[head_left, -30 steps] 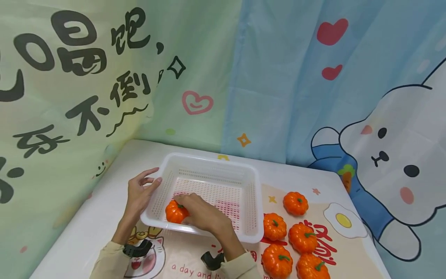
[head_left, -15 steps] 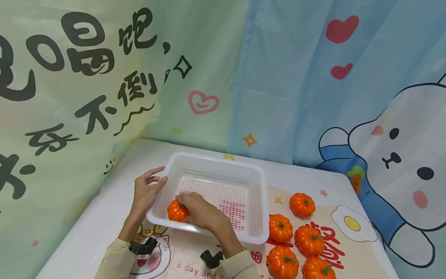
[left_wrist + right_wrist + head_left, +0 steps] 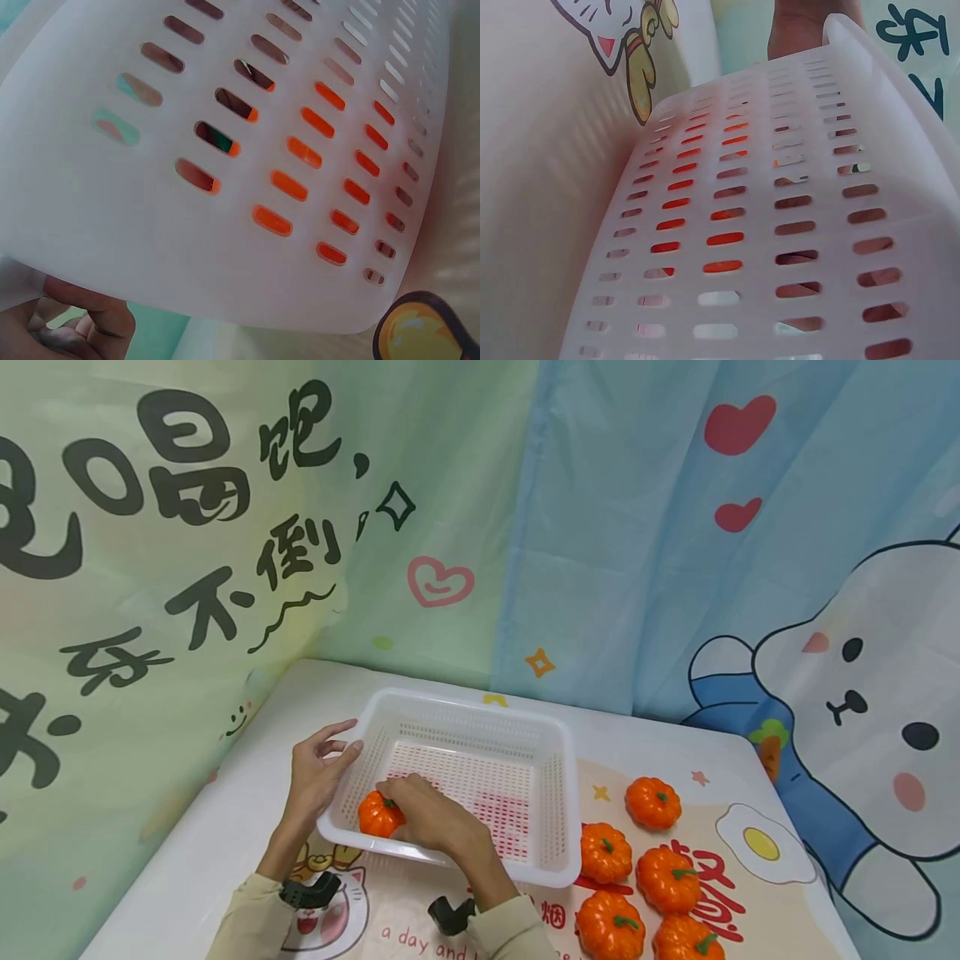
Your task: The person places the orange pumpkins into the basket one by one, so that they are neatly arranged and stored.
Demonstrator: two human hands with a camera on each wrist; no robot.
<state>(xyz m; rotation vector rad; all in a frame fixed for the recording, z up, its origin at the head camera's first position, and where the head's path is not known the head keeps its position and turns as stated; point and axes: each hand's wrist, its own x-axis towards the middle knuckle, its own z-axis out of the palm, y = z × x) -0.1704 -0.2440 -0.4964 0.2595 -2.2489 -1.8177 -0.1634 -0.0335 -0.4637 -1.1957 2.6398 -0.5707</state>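
Observation:
A white plastic basket [image 3: 465, 728] with slotted walls sits on the table. My left hand [image 3: 315, 777] grips its left rim; in the left wrist view the curled fingers [image 3: 105, 315] show at the rim, lower left. Inside the basket, at its near left corner, my right hand [image 3: 435, 814] holds a small orange toy pumpkin [image 3: 378, 814] with a green stem. The palm and wrist hide the pumpkin's right side. Orange skin of the pumpkin [image 3: 304, 152] shows through the slots in the left wrist view. The right wrist view is mostly filled by the basket wall [image 3: 900, 225].
Right of the basket lie several more toy pumpkins [image 3: 667, 878], one of them [image 3: 606, 852] close against the basket's right side. A printed mat [image 3: 420, 918] covers part of the white table [image 3: 217, 827]. Behind the table hangs a patterned curtain [image 3: 450, 485].
The head view has turned slightly left, so the scene sits farther right. Within the basket, the right hand and its pumpkin have shifted a little toward the left wall. The left hand keeps its grip.

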